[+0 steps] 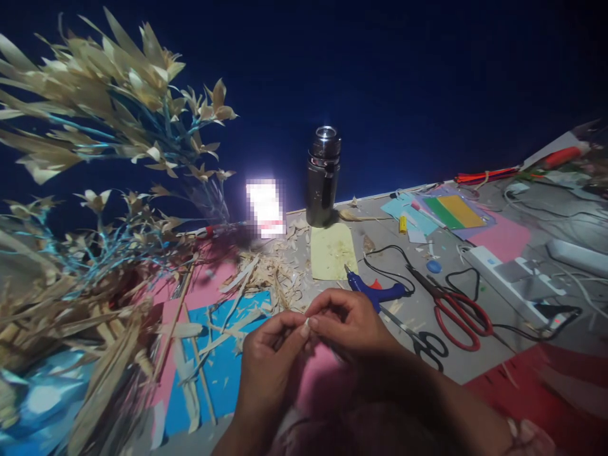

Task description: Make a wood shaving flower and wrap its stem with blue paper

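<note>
My left hand [270, 351] and my right hand [351, 320] meet at the front middle of the table, thumbs and fingertips pinched together. Between them shows a small pale piece [306, 323], perhaps dried husk; most of it is hidden by the fingers. Just beyond my right hand lies a blue glue gun [384, 292], its nozzle over a pale yellow sheet [332, 244]. Scissors with black handles [430, 348] rest to the right of my right wrist. Left of my left hand, husk strips [190, 386] are scattered over a blue sheet [223, 373].
A dark flask [323, 180] stands at the back beside a bright, blurred-out light [265, 208]. Tall dried-husk flowers [156, 95] on blue stems rise at left. Red-handled scissors [460, 320], a white power strip [513, 288] and cables lie at right, near a red sheet [536, 392].
</note>
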{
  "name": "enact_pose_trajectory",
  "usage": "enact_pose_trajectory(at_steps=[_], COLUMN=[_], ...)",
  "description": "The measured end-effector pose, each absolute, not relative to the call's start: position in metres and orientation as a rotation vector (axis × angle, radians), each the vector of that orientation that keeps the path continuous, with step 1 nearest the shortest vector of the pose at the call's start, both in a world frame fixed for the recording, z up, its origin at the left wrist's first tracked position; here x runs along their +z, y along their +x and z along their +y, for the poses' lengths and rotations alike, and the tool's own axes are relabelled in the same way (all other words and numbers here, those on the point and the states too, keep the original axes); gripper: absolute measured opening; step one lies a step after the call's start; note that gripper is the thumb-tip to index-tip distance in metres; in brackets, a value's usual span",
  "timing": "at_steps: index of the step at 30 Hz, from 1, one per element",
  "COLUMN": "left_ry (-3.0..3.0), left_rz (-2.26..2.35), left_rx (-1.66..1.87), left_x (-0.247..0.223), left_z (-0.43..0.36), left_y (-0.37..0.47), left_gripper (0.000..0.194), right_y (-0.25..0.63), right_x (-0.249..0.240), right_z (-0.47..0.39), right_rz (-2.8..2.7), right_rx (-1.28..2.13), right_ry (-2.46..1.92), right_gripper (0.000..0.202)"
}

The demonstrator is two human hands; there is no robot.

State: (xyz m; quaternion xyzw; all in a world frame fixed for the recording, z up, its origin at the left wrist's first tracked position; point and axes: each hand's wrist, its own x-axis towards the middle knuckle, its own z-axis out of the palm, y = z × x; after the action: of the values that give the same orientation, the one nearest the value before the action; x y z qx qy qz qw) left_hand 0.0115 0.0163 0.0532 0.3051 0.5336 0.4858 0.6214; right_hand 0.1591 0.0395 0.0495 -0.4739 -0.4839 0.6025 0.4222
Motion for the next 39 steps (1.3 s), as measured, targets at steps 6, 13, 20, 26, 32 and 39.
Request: enact_pose_trajectory(at_steps=[6,13,20,26,32,39], left_ry=[0.703,0.776,0.877,0.949,1.075,1.099], left_rz=[1.195,1.231,1.235,1.232,1.273,1.303], left_rx=[1.069,1.076,1.08,1.078,1.08,1.072], left_x=[0.052,0.051,0.047,0.044,0.042,0.045], left_z=[0.02,0.021,0.019,0.018,0.018,0.015], left_y=[0.006,0.005,0.003,0.001,0.0,0.001], left_gripper=[0.02,0.011,0.013,0.015,0.016,0.017], right_y=[0.158,0.158,0.159,0.16,0.159,0.158], right_x=[0.043,0.048,0.055,0.061,0.052,0.053], right_z=[0.042,0.043,0.042,0.041,0.04,0.04], right_rz=[-0.893,-0.816,-0.789,-0.794,-0.832,-0.826], right_rx=[1.76,1.919,1.972,1.976,1.896,1.887], right_ry=[-1.052,-0.98,-0.975,-0.974,-1.05,-1.057], right_gripper=[0.025,0.03,0.035,0.032,0.031,0.03])
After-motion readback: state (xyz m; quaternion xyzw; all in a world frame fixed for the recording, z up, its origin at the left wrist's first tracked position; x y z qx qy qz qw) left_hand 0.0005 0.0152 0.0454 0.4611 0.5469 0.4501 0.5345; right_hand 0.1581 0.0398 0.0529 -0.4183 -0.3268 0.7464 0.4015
